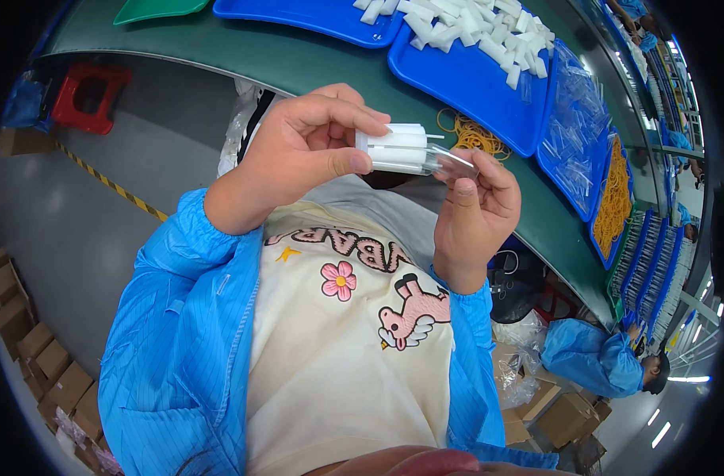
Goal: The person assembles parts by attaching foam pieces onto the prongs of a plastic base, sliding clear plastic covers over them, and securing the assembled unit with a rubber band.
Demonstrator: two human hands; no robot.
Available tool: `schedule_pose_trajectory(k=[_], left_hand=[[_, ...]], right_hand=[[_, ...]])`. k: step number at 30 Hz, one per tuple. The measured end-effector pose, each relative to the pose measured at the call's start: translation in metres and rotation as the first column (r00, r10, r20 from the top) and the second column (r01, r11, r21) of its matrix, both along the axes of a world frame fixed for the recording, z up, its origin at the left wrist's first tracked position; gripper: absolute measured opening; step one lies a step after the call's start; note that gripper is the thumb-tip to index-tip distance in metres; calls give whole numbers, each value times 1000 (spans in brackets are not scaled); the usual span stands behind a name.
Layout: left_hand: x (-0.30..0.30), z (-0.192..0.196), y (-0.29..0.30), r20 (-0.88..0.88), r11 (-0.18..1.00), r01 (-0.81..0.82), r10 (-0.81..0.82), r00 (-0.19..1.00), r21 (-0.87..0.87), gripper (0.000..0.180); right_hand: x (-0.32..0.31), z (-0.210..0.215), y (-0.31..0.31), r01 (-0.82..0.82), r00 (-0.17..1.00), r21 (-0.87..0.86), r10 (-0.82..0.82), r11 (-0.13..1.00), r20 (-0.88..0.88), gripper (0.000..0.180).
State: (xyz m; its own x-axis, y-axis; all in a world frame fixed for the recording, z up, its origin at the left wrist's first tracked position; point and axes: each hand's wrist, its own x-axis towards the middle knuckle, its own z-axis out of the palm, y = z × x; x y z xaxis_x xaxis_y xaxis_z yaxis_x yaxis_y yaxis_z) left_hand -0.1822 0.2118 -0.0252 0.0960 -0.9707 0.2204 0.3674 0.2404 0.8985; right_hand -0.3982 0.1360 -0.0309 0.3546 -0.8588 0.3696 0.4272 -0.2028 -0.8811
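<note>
My left hand [310, 139] grips a bundle of white pieces [399, 147] between thumb and fingers, holding it level in front of my chest. A clear end shows by the left thumb, and thin white rods stick out at the other side. My right hand [479, 208] pinches a small clear plastic piece [455, 163] against the bundle's right end. How the clear piece joins the bundle is hard to make out. Just beyond my right fingertips, loose yellow rubber bands [475, 136] lie on the green table [298, 67].
Blue trays hold white blocks [477, 36], clear plastic pieces [572, 135] and more rubber bands [613, 198]. A green tray [157, 8] sits at the far left. A red stool [91, 99] and cardboard boxes [53, 361] stand on the floor. A co-worker [596, 357] is at the right.
</note>
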Motion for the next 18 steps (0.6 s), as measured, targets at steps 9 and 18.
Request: schedule_pose_trajectory(k=[9,18], left_hand=[[1,7,3,107,999,-19,16,994,28,32],[13,22,4,494,998,22,-51,868,65,31]], right_hand=[[5,0,4,38,998,-46,-40,998,-49,28],[10,-19,11,94,996,4,-94,996,-2,27]])
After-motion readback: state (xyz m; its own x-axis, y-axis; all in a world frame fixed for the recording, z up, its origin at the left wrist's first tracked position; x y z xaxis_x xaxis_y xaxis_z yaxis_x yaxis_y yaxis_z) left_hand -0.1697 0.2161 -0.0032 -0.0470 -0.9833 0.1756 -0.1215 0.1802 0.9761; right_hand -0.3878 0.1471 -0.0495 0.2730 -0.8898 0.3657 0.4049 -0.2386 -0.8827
